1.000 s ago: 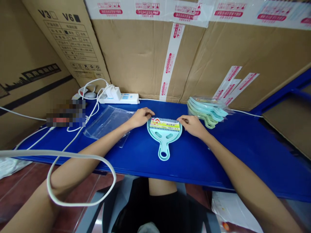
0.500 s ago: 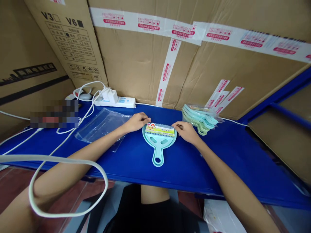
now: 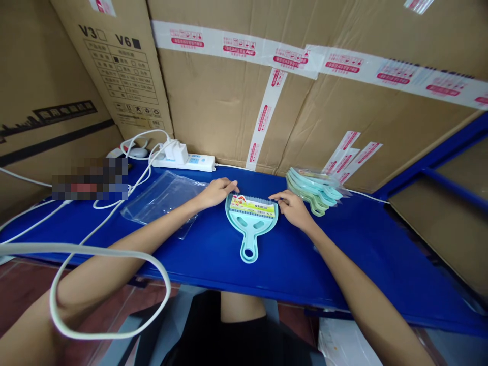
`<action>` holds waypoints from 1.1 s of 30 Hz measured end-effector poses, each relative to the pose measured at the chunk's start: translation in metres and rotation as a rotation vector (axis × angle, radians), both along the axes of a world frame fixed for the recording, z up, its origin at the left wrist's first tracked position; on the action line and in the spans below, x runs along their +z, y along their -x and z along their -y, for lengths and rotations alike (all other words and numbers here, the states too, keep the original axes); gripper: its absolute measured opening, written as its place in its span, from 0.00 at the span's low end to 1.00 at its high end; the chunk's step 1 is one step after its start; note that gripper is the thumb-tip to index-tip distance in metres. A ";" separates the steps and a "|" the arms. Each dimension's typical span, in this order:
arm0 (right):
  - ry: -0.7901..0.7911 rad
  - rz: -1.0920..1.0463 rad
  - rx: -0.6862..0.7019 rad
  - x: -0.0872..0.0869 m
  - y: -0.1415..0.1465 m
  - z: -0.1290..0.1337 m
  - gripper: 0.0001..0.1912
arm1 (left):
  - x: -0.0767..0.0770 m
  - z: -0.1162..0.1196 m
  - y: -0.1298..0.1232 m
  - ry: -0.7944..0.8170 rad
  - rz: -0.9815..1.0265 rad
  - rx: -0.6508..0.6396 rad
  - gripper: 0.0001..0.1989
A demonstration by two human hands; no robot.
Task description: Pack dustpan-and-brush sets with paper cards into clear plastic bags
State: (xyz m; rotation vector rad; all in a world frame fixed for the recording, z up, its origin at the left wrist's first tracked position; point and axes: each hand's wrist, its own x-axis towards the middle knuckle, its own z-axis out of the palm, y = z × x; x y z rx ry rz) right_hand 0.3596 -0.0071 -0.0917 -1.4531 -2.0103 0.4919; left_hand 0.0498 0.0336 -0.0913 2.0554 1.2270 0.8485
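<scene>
A light teal dustpan lies on the blue table, handle toward me, with a small brush and a colourful printed card in its pan. My left hand is at the pan's upper left corner, its fingers bent together. At the upper right corner is my right hand, fingers curled, the index finger reaching to the card's edge. Whether either hand grips the pan or a thin film is too small to tell. Left of the pan, partly under my left forearm, lies a clear plastic bag.
Bagged teal and green dustpans are stacked at the back right. A white power strip with plugs stands at the back left. White cables loop over the left side. Cardboard rises behind the blue table.
The view has shifted slightly. My right index finger is straighter along the card's edge, and my left fingers have moved a little. The dustpan stays in place between my hands.
</scene>
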 end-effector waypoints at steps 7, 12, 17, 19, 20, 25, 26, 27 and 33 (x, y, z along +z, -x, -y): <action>-0.086 0.022 0.013 0.006 0.005 0.005 0.22 | 0.004 0.003 -0.001 -0.022 -0.037 -0.033 0.27; -0.102 0.040 0.028 0.008 0.007 0.007 0.24 | 0.006 0.005 -0.003 -0.029 -0.059 -0.039 0.27; -0.104 0.056 0.039 0.006 0.007 0.006 0.27 | 0.008 0.007 -0.004 -0.062 -0.072 -0.044 0.26; -0.102 0.060 0.041 0.006 0.008 0.006 0.27 | 0.008 0.006 -0.005 -0.061 -0.081 -0.042 0.25; -0.101 0.063 0.043 0.006 0.009 0.006 0.27 | 0.008 0.006 -0.005 -0.059 -0.084 -0.043 0.25; -0.075 0.071 0.013 0.007 0.010 0.008 0.26 | 0.007 0.005 -0.005 -0.049 -0.102 -0.024 0.24; -0.049 0.062 -0.005 0.007 0.010 0.009 0.24 | 0.007 0.005 -0.005 -0.046 -0.112 -0.004 0.23; -0.018 0.043 -0.026 0.008 0.010 0.009 0.23 | 0.008 0.006 -0.004 -0.044 -0.126 0.024 0.21; 0.226 -0.196 -0.064 0.007 0.010 0.012 0.17 | 0.015 0.014 0.000 0.137 -0.136 0.146 0.12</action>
